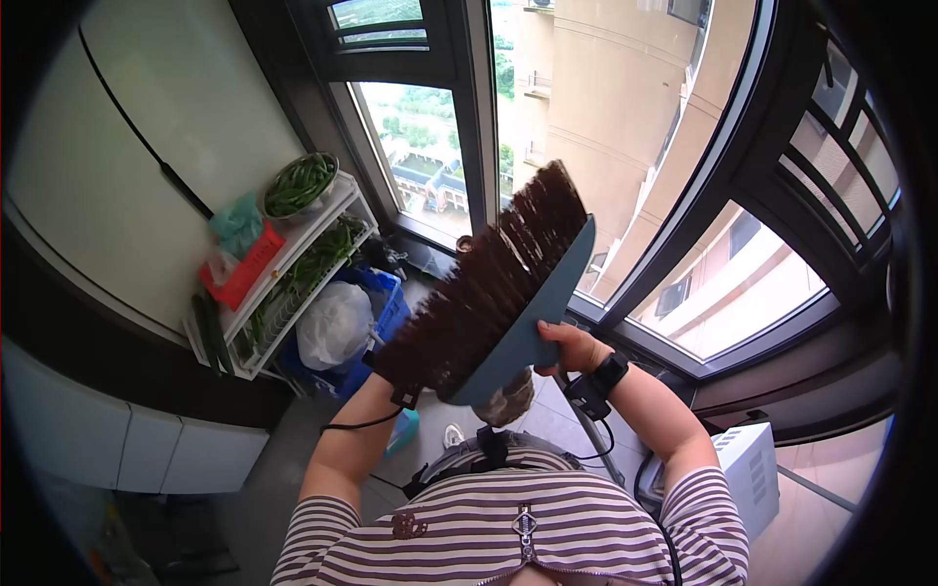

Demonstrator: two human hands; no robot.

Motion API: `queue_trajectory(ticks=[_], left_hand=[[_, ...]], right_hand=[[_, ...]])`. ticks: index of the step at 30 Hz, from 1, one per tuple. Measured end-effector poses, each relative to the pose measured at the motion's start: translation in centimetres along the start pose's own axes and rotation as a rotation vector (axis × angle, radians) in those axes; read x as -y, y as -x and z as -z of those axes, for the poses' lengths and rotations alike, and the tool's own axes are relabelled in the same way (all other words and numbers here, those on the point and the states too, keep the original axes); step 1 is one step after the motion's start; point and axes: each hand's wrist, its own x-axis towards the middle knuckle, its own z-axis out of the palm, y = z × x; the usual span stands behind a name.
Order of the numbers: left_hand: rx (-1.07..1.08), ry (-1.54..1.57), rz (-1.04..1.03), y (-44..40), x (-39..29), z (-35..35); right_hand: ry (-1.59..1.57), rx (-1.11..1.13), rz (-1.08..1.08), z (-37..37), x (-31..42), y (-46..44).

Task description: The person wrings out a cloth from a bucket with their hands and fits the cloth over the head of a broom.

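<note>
A broom head [523, 332] with a blue-grey base and dense dark brown bristles is held up in front of me, its bristles pointing up and to the left. My right hand [576, 349] grips the base near its lower right edge, thumb on the near face. The left forearm reaches up behind the lower left bristles, which hide my left hand and its fingers. Below the base hangs a brownish, partly see-through clump [505, 398]; I cannot make out what it is or whether it touches the broom.
At left, a white rack [283, 264] carries a bowl of green vegetables [301, 186], a red bag [244, 271] and leafy greens. Beside it stands a blue crate [389, 298] holding a white plastic bag [335, 324]. Tall windows rise ahead; a white appliance [752, 479] is at right.
</note>
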Motion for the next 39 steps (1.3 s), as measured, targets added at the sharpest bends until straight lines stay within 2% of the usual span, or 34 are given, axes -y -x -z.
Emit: queue_trajectory(ticks=[2,4,6,8,10,12,14,16,18,20,21,22,24,26,28,29,30,31,32,34,35,36,38,39], left_hand=[[0.012,-0.001,0.023,0.6,-0.4,1.2],[-0.008,-0.050,0.055,1.5,-0.9,1.4],[-0.059,-0.116,0.088,2.7,-1.0,0.9],[-0.121,-0.225,0.141,3.4,-1.0,-0.1],[-0.078,-0.162,0.135,3.3,-0.8,-1.2],[-0.223,-0.105,-0.013,3.0,-0.9,-3.4],[-0.235,-0.053,-0.063,2.2,-1.2,-3.7],[-0.077,0.114,-0.174,1.2,-2.1,-3.8],[-0.104,0.078,-0.214,-0.3,-3.2,-5.4],[-0.190,-0.149,-0.287,-2.3,-2.6,-10.0],[-0.172,-0.159,-0.297,-2.9,-2.3,-11.3],[-0.172,-0.161,-0.295,-3.5,-2.3,-11.7],[-0.138,-0.665,-0.404,-4.6,-3.0,-12.2],[-0.104,-0.612,-0.387,-5.1,-4.0,-11.4],[-0.200,-0.287,-0.320,-4.5,-6.0,-11.6],[-0.217,-0.325,-0.283,-3.7,-6.0,-12.0],[-0.213,-0.328,-0.271,-3.6,-5.4,-12.1],[-0.251,-0.642,-0.273,-3.4,-4.4,-12.0],[-0.290,-0.951,-0.267,-3.1,-3.1,-11.9],[-0.319,-1.219,-0.207,-3.3,0.0,-13.1],[-0.245,-1.433,-0.384,-3.7,2.0,-10.7],[-0.334,-1.661,-0.403,-3.6,3.5,-10.7],[-0.436,-1.277,-0.250,-3.8,3.5,-7.8],[-0.427,-1.041,-0.253,-4.0,3.3,-7.6]], right_hand=[[0.021,0.006,-0.017,0.8,0.0,0.4],[0.207,-0.311,0.087,1.0,0.2,1.1],[0.406,-0.493,0.126,0.9,1.0,2.1],[0.495,-0.572,0.136,1.6,1.3,2.5],[0.494,-0.581,0.121,1.1,1.6,2.9],[0.652,-0.695,0.210,-0.1,2.0,2.8],[0.689,-0.702,0.216,0.4,2.7,2.3],[0.727,-0.703,0.227,0.3,3.0,1.8],[0.816,-0.591,0.504,-0.7,3.0,0.9],[0.902,-0.592,0.509,-0.9,2.8,-0.1],[0.984,-0.595,0.514,-0.4,2.5,-0.5],[1.389,-0.630,0.575,0.1,2.1,-1.1],[1.610,-0.725,0.550,-1.3,1.7,-0.9],[1.639,-0.708,0.487,-0.2,1.8,-0.9],[1.715,-0.715,0.571,0.5,1.2,-0.5],[1.706,-0.726,0.571,0.8,1.0,-0.3],[1.726,-0.713,0.475,1.3,0.9,0.0],[1.739,-0.698,0.376,1.9,0.7,0.3],[1.727,-0.707,0.365,2.8,0.3,0.5],[1.594,-0.711,0.171,4.4,-0.1,0.7],[1.496,-0.642,0.246,4.4,-0.4,1.0],[1.496,-0.642,0.244,4.2,-0.7,1.0],[1.607,-0.621,0.406,3.4,-2.3,1.3],[1.552,-0.599,0.467,1.1,-1.9,1.5]])
